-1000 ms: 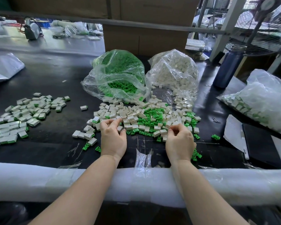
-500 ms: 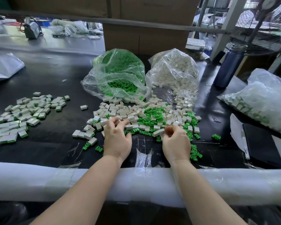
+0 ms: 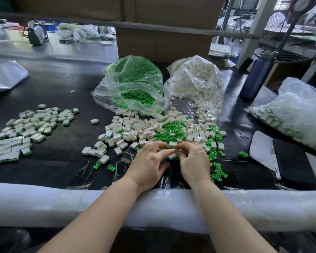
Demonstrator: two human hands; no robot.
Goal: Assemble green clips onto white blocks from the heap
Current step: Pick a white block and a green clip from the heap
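The workbench [image 3: 49,88] was a dark, slightly glossy mat in a cluttered workshop, with cardboard boxes [image 3: 164,42] behind and a padded white rail [image 3: 44,203] along the near edge.

At the middle, the fingertips of both hands met over a white block [image 3: 172,156]. The left hand [image 3: 150,164] had its thumb and forefinger curled toward it; the right hand [image 3: 194,161] pinched from the other side, fingers bent tight. Whether a green clip sat between them could not be told, since the fingers hid it.

The parts were small, hard, smooth moulded plastic: boxy blocks with an open slot, and ribbed, forked clips. I judged that such slick pieces could squirt out of a pinch if pressed off-axis, or a clip could seat crooked and jam.

Just beyond the fingers lay the mixed heap [image 3: 164,130] of white blocks and green clips, which a wrist could scatter. Loose clips [image 3: 217,172] lay beside the right hand near the table's edge and might roll off. Farther back stood a crinkled clear bag of clips [image 3: 133,84] and a bag of blocks [image 3: 197,79], both open-mouthed and liable to spill more. Finished pieces [image 3: 26,128] lay well apart to the left.
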